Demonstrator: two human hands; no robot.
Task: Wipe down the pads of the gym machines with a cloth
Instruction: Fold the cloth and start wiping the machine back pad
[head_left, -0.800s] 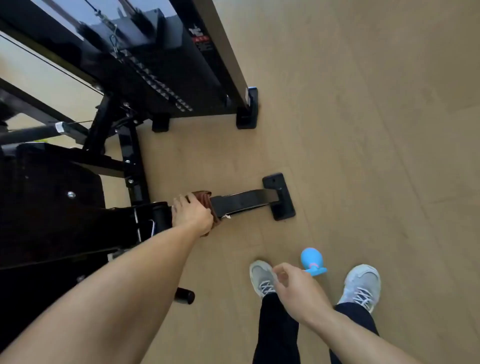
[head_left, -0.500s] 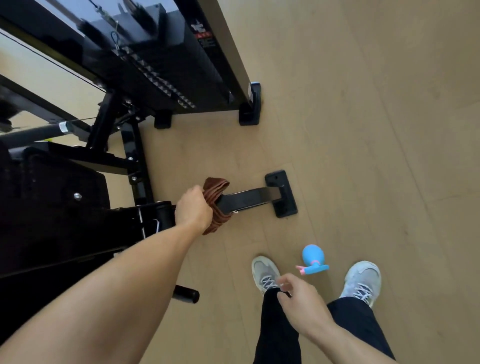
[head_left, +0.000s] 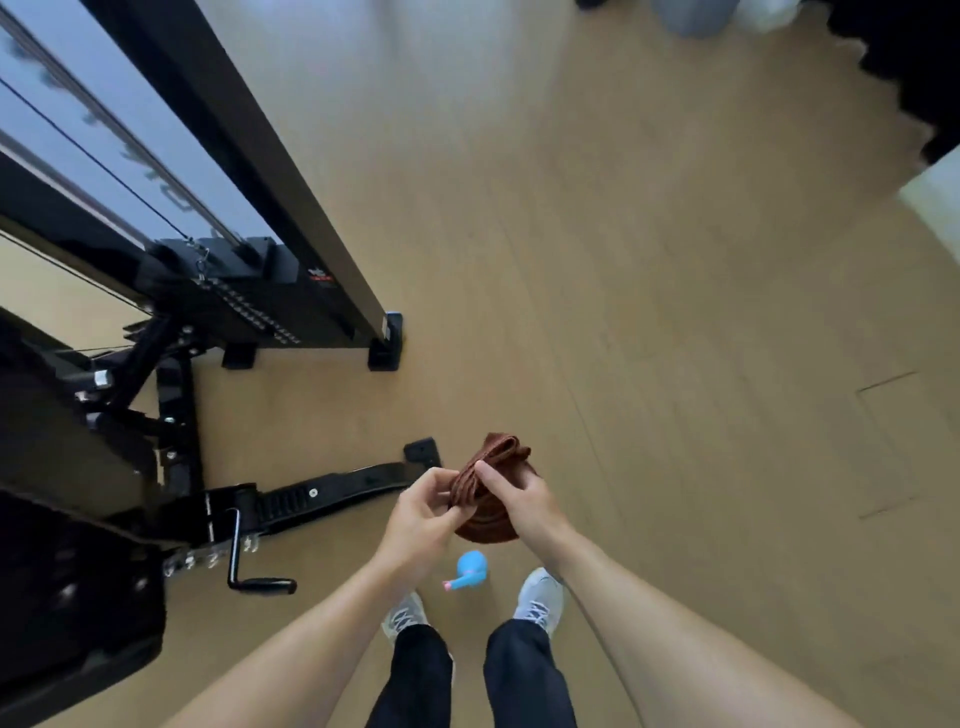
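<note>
Both of my hands hold the folded brown cloth (head_left: 488, 488) out in front of me above the floor (head_left: 675, 364); my left hand (head_left: 418, 514) pinches its near edge between thumb and fingers, and my right hand (head_left: 524, 506) curls round its other side with the thumb laid across the top; just below my hands a small blue bottle (head_left: 467, 569) stands on the floor between my shoes (head_left: 537, 597); off to the left of my left hand sits the black gym machine (head_left: 218, 322), its foot bar (head_left: 332, 493) reaching toward my left hand.
</note>
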